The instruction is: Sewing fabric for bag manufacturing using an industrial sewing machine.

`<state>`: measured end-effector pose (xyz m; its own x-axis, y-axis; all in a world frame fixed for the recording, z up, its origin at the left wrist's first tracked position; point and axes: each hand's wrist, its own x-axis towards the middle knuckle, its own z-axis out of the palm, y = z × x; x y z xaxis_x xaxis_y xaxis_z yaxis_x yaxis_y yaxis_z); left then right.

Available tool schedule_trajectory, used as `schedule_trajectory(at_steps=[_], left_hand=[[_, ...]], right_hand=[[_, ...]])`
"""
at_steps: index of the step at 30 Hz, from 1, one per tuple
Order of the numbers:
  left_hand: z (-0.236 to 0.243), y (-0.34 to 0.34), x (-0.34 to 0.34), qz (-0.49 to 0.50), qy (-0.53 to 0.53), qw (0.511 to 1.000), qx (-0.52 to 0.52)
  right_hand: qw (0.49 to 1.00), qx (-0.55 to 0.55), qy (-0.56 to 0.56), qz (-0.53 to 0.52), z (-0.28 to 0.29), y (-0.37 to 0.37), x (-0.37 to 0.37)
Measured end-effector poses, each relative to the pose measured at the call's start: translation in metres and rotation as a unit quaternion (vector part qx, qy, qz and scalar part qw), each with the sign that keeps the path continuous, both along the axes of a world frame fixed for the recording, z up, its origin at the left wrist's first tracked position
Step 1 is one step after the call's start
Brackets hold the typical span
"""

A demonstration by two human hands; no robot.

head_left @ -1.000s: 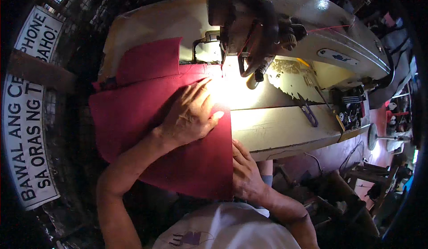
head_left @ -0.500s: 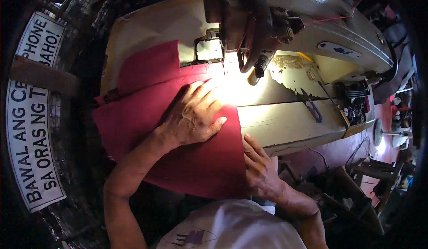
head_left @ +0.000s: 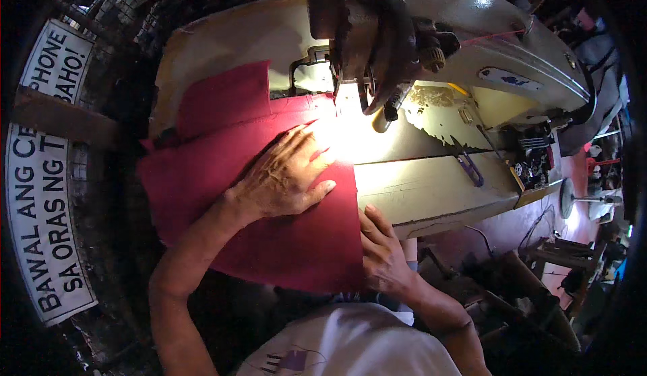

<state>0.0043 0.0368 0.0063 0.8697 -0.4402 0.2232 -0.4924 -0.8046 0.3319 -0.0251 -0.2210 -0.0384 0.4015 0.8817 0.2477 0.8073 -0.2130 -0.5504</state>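
Note:
A large piece of red cloth (head_left: pixel 202 174) lies on the sewing machine table, its far edge by the needle area of a sewing machine (head_left: pixel 367 59). A smaller red flap (head_left: pixel 226 100) lies along its far left side. My left hand (head_left: pixel 283 174) rests flat on the cloth, fingers stretched out and pointing toward the lit needle area. At the cloth's right edge, my right hand (head_left: pixel 387 251) has its fingers bent against the border, just off the table's front edge. Its thumb is hidden. Glare from the lamp washes out the stitching spot.
Purple-handled scissors (head_left: pixel 470 166) lie on the table (head_left: pixel 424 187) right of the cloth. A small tray with bobbins (head_left: pixel 529 170) sits at the table's right end. Red thread (head_left: pixel 495 36) runs along the machine arm. A lettered sign (head_left: pixel 47 228) hangs at the left.
The near edge of the cloth has shifted slightly away from me, toward the machine. My right hand has moved a little with that edge; my left hand stays flat on the cloth.

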Motion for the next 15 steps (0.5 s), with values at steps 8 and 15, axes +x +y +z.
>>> schedule_trajectory(at_steps=[8,15], left_hand=[[-0.005,0.008,-0.016,0.059,-0.020,0.997,-0.036],[-0.004,0.005,-0.017,0.041,-0.017,0.999,0.018]], right_hand=[[0.998,-0.016,-0.048,0.049,0.014,-0.007,0.001],[0.998,0.021,-0.058,0.009,0.011,0.000,-0.008]])
